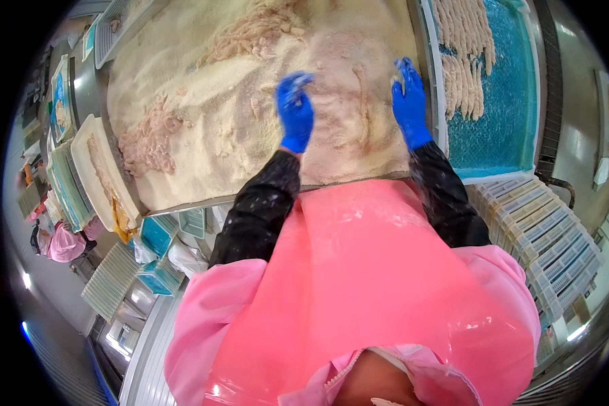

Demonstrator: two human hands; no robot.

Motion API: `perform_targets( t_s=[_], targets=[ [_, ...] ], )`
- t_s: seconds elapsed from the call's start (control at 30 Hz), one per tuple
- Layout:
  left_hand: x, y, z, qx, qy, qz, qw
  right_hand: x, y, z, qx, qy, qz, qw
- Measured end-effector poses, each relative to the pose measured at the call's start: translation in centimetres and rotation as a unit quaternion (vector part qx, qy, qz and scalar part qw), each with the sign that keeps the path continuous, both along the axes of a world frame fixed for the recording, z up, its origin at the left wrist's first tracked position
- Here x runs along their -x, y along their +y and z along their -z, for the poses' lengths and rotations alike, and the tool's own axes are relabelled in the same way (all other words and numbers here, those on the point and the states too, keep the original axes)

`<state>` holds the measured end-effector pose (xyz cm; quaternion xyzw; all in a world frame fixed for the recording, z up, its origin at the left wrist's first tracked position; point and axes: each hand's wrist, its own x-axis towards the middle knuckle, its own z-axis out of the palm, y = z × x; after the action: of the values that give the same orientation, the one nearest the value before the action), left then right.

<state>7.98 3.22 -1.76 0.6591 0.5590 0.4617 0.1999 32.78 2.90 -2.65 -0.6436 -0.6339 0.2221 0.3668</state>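
The left hand (295,114) hangs over pale crumbs (216,169) with its fingers partly curled; whether they grip anything, I cannot tell. The right hand (410,108) has its fingers stretched out and dusted with crumbs, grasping nothing visible. Between the two sets of fingers, nearer the right, lies a long thin strip (362,101) in the crumbs. Left of the left fingers sits a heap of pinkish meat (148,139). Just right of the right fingers, a blue-lined tray (497,139) holds rows of coated strips (464,84).
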Motion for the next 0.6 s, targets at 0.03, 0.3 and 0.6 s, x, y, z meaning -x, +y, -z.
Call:
perform_targets(
  t_s=[0.03,0.3,0.6],
  targets=[
    [-2.3,0.4,0.0,0.093,-0.124,0.048,0.987,0.3,0.8,2.3,-0.005,0.052,0.033,0.998],
    [-9.1,2.8,3.5,0.318,-0.688,0.069,0.649,5.7,1.4,1.8,0.023,-0.186,-0.122,0.975],
    [-7.2,-5.9,4.8,0.215,0.197,0.17,0.941,8.6,-6.3,0.6,0.12,-0.021,-0.131,0.984]
  ],
)
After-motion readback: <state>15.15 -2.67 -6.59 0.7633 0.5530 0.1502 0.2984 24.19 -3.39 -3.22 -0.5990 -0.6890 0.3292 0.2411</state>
